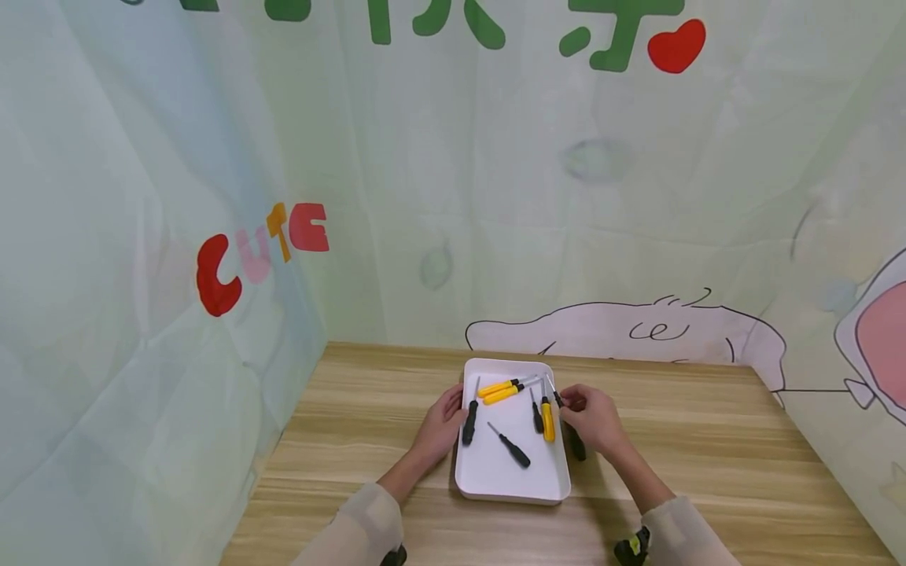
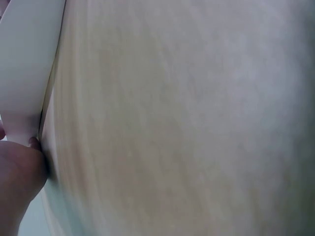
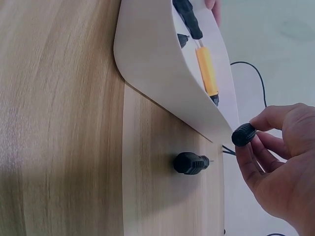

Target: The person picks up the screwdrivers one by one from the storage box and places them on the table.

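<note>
A white tray holds several screwdrivers with black or yellow handles. My left hand grips the tray's left wall, with the thumb at the rim. Near the right rim, my right hand pinches a black-handled screwdriver between thumb and fingers; its shaft points toward the tray's far right corner. Another black screwdriver lies on the table beside the tray's right wall. Inside the tray are two yellow screwdrivers at the far side, a yellow screwdriver on the right, and a black screwdriver near the middle.
The wood-grain table extends on both sides of the tray. Behind it and to the left hangs a pale printed cloth with letters and cartoon figures. A thin black cable shows beyond the tray.
</note>
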Demonstrator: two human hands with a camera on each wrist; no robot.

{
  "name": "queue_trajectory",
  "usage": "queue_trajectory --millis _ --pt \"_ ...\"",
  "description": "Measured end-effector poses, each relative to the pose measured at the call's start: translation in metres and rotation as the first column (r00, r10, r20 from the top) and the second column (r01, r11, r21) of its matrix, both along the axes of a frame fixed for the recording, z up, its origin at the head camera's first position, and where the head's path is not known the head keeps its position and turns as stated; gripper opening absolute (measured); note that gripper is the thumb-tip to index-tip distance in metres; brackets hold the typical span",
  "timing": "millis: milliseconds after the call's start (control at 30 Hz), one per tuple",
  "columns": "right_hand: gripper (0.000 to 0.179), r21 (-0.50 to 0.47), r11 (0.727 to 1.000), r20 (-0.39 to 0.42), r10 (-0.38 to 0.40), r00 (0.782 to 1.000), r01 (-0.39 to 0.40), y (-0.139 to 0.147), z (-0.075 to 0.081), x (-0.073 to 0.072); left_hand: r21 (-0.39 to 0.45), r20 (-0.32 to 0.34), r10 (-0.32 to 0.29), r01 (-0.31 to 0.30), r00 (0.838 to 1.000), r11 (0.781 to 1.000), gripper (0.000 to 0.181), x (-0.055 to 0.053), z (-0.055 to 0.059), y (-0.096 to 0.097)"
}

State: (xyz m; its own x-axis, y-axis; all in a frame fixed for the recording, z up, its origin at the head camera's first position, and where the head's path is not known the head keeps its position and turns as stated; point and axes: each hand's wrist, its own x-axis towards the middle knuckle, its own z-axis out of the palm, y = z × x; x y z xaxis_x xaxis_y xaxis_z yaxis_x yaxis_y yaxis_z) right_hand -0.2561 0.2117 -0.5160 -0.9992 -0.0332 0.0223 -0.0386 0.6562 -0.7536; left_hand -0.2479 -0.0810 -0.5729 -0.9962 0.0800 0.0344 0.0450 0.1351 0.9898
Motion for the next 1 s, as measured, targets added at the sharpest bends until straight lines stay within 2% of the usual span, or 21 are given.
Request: queue_trajectory --millis 400,700,1000 --pt "0.028 -0.034 0.998 0.033 -0.045 0.998 0.046 0.009 -0.006 0.0 0.035 -0.028 0.006 -0.005 1.0 0.999 0.053 0.001 -0.002 0.001" --pt "0.025 -0.057 0.997 -0.005 -0.055 0.998 0.054 0.015 -0.009 0.002 0.047 -0.022 0.007 -0.006 1.0 0.999 0.052 0.004 0.007 0.004" --pt "0.023 -0.055 0.995 -0.009 -0.086 0.996 0.085 0.023 -0.016 0.004 0.034 -0.029 -0.006 0.007 1.0 0.999 0.053 0.001 -0.002 0.001"
